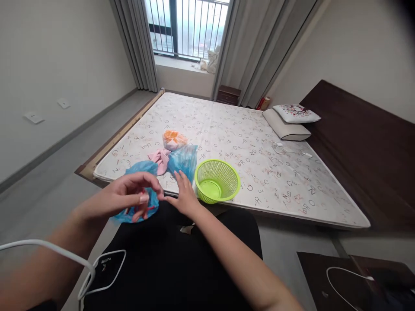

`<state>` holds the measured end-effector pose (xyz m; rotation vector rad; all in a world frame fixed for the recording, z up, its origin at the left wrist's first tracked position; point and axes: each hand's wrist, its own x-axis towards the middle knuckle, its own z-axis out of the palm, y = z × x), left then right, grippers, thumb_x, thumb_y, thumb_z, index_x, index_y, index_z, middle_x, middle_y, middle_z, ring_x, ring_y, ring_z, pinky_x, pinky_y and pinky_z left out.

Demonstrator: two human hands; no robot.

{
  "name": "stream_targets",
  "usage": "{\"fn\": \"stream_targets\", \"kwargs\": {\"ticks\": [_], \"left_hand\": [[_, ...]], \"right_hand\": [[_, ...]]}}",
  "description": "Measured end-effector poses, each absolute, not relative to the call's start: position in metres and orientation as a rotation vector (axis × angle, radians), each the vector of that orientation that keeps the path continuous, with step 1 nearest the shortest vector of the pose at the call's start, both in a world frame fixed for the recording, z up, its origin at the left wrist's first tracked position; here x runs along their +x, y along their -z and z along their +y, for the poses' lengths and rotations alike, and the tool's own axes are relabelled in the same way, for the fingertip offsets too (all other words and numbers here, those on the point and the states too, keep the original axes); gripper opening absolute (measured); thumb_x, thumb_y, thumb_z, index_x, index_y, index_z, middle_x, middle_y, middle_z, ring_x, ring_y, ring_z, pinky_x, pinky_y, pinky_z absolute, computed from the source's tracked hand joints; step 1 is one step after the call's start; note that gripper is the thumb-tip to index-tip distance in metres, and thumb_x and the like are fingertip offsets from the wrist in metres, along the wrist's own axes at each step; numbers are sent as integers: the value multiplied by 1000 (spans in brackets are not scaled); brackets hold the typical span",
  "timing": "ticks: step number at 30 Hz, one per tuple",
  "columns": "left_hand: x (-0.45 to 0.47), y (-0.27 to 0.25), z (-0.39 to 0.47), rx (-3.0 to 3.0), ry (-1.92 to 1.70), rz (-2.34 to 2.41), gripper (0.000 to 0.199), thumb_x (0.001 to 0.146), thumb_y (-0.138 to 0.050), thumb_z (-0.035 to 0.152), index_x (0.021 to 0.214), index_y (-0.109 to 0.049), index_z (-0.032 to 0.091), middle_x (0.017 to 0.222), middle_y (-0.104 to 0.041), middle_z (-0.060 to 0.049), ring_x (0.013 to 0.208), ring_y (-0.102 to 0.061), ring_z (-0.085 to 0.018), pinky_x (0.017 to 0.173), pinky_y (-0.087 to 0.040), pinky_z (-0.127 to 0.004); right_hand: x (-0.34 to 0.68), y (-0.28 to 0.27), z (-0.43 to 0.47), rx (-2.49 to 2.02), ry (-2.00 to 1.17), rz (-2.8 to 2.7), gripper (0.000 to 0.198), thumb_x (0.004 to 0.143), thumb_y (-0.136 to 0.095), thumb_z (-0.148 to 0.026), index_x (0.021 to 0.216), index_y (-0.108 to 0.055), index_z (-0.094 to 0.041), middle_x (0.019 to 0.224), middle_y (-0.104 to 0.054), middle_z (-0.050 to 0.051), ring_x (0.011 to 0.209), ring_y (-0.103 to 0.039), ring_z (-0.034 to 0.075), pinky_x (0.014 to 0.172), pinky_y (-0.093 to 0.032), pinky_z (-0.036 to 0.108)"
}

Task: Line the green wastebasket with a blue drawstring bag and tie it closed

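My left hand (129,194) is curled, thumb and index finger arched apart, its lower fingers bent into a blue plastic bag (154,198) above my left knee. Small red parts show at the bag; what they are is unclear. My right hand (185,196) has its fingers spread, its thumb close to the left fingertips and its other fingers before another blue plastic bag (184,160) on the mattress. A green plastic basket (234,181) stands at the mattress edge, right of that hand. Pink cloth (161,160) lies left of the bag, with a clear bag of orange things (174,139) behind.
The patterned mattress (266,160) stretches ahead, carrying another piece of blue plastic (141,166), pillows (287,125) and a white cable (290,151). A white cord (48,245) crosses my left forearm. A dark board (317,276) is at the lower right.
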<state>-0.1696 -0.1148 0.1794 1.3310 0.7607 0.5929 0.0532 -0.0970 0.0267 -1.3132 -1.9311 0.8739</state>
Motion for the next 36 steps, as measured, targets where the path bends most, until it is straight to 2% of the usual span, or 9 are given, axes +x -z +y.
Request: {"fn": "stream_targets", "kwargs": {"ticks": [2, 5, 7, 11, 15, 21, 27, 30, 36], "left_hand": [[-169, -197, -135, 1381, -565, 729, 22, 89, -73, 32, 110, -74, 38, 103, -77, -6, 39, -63, -18, 47, -63, -45], [-170, -222, -159, 1498, -690, 773, 28, 85, -77, 28, 109, -76, 41, 106, -78, -7, 41, -65, -20, 40, -61, -44], [-171, -233, -173, 1590, -914, 871, 32, 83, -79, 25, 110, -76, 40, 112, -78, -6, 48, -68, -21, 42, -63, -43], [-169, -233, -194, 1578, -1174, 966, 27, 90, -75, 23, 116, -73, 30, 115, -78, -9, 56, -70, -16, 51, -64, -33], [-160, -226, -210, 1615, -890, 933, 23, 99, -65, 25, 122, -70, 23, 117, -77, -12, 53, -66, -11, 49, -60, -24], [-172, -231, -212, 1790, -529, 1200, 65, 97, -69, 32, 159, -47, 36, 140, -70, -13, 79, -77, -20, 59, -62, -25], [-198, -176, -160, 1837, -671, 1499, 64, 99, -58, 54, 157, -50, 28, 145, -67, -14, 124, -70, -30, 105, -57, -46], [-176, -130, -134, 1999, -716, 1587, 63, 91, -67, 56, 143, -62, 21, 149, -63, -15, 138, -60, -35, 116, -48, -53], [-110, -81, -128, 2055, -644, 1192, 82, 83, -80, 52, 154, -53, 22, 156, -57, -16, 145, -53, -34, 123, -39, -52]], "right_hand": [[44, -29, -86, -1280, -884, -2027, 101, 79, -88, -45, 162, -35, -24, 168, -37, 18, 155, -33, 39, 124, -33, 59], [44, -30, -86, -1212, -995, -2185, 38, 90, -76, -36, 125, -69, -23, 125, -73, 11, 117, -66, 31, 102, -51, 47], [48, -31, -95, -1299, -1013, -2177, 12, 95, -63, -27, 98, -73, -22, 98, -75, 6, 93, -69, 26, 88, -54, 41], [44, -42, -123, -1331, -817, -1873, 23, 96, -59, -31, 114, -67, -20, 116, -70, 11, 107, -66, 25, 96, -54, 40], [27, -55, -133, -1258, -522, -1925, 81, 82, -79, -38, 154, -45, -22, 161, -43, 18, 150, -38, 35, 120, -38, 52], [64, -42, -98, -1605, -760, -1856, 44, 81, -49, -4, 115, -70, -24, 112, -74, 9, 102, -68, 26, 91, -49, 36], [111, -32, -84, -1442, -1049, -1270, 23, 75, -54, -22, 94, -67, -22, 89, -72, 2, 87, -64, 21, 76, -47, 29], [115, -36, -85, -1365, -1171, -1095, 25, 71, -63, -33, 93, -67, -22, 86, -71, 1, 82, -63, 20, 73, -47, 28], [110, -54, -95, -1236, -1399, -964, 37, 66, -72, -43, 97, -68, -23, 85, -70, 1, 72, -62, 18, 65, -50, 29]]}}
